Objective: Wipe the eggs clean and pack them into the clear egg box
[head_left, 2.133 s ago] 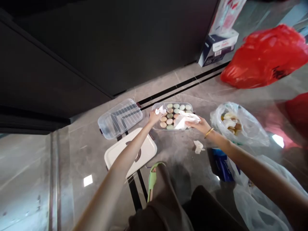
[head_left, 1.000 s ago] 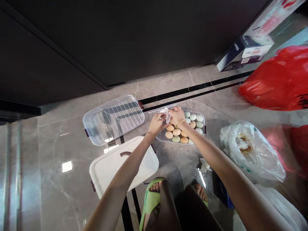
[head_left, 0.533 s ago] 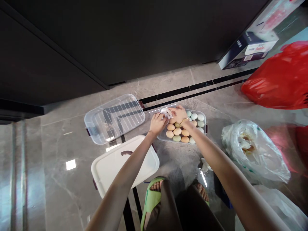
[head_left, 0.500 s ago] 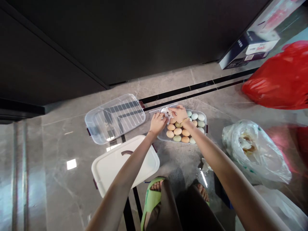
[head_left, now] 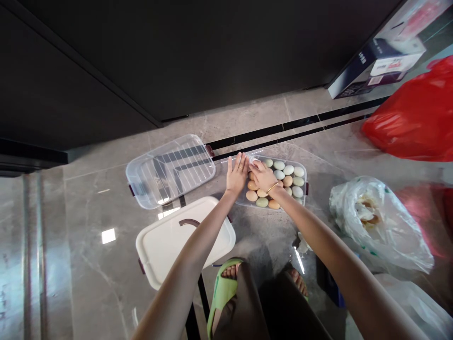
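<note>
On the floor in front of me stands a clear plastic egg box [head_left: 306,191] filled with rows of eggs [head_left: 288,169], some brown, some pale green or whitish. My left hand [head_left: 237,178] lies flat over the box's left end, fingers stretched out, holding nothing visible. Beside it, my right hand [head_left: 264,176] has its fingers bent together on a crumpled white piece, like tissue [head_left: 252,159], above the left-hand eggs. The hands partly cover that piece and the eggs beneath.
To the left lie an empty clear ribbed box [head_left: 170,172] and a white lid [head_left: 166,252] with a brown handle. On the right are an open plastic bag [head_left: 392,231], a red bag [head_left: 410,118] and a carton [head_left: 375,66]. Dark cabinet doors [head_left: 198,56] stand behind.
My left hand has let go of the white piece and flattened out, fingers pointing away from me. My right hand stays on the piece, which is now more covered. The view has shifted slightly.
</note>
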Demonstrator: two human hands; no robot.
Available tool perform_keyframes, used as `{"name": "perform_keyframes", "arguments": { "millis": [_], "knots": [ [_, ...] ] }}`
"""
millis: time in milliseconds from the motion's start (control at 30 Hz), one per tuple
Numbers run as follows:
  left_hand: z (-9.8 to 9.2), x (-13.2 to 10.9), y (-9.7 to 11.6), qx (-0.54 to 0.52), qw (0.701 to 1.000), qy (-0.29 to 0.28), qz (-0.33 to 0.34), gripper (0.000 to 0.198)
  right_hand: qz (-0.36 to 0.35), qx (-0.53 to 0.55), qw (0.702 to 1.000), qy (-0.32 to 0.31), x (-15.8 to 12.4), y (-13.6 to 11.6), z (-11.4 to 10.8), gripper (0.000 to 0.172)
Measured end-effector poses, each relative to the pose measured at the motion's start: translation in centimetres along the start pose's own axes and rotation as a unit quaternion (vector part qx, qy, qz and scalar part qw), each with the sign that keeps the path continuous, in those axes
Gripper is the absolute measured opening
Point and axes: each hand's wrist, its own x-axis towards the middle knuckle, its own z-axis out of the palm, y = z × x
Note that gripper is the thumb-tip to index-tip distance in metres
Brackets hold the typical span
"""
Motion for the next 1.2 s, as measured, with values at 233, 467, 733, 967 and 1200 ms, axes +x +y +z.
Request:
{"name": "perform_keyframes", "arguments": {
  "millis": [233, 467, 733, 967, 1200],
  "knots": [
    [-0.5, 0.0, 0.2, -0.004, 0.998, -0.056, 0.008, 0.047, 0.052, -0.001, 0.996, 0.075, -1.8, 0.3, 1.2, 0.049],
    [-0.5, 2.1, 0.2, -0.002, 0.999, -0.05, 0.007, 0.035, 0.05, -0.05, 0.996, 0.055, -1.2, 0.0, 0.7, 0.052],
    [-0.3, 2.0, 0.2, 0.008, 0.999, -0.047, 0.009, 0.031, -0.021, -0.035, 0.998, 0.047, -2.0, 0.7, 0.5, 0.049],
    [-0.6, 0.0, -0.7, -0.026, 0.995, -0.062, 0.077, 0.039, 0.005, -0.034, 0.999, 0.027, -1.8, 0.1, 0.8, 0.049],
    [-0.6, 0.7, -0.4, -0.022, 0.996, -0.054, 0.072, 0.041, 0.04, 0.046, 0.994, 0.093, -7.2, 2.4, -3.8, 0.046]
  ]
}}
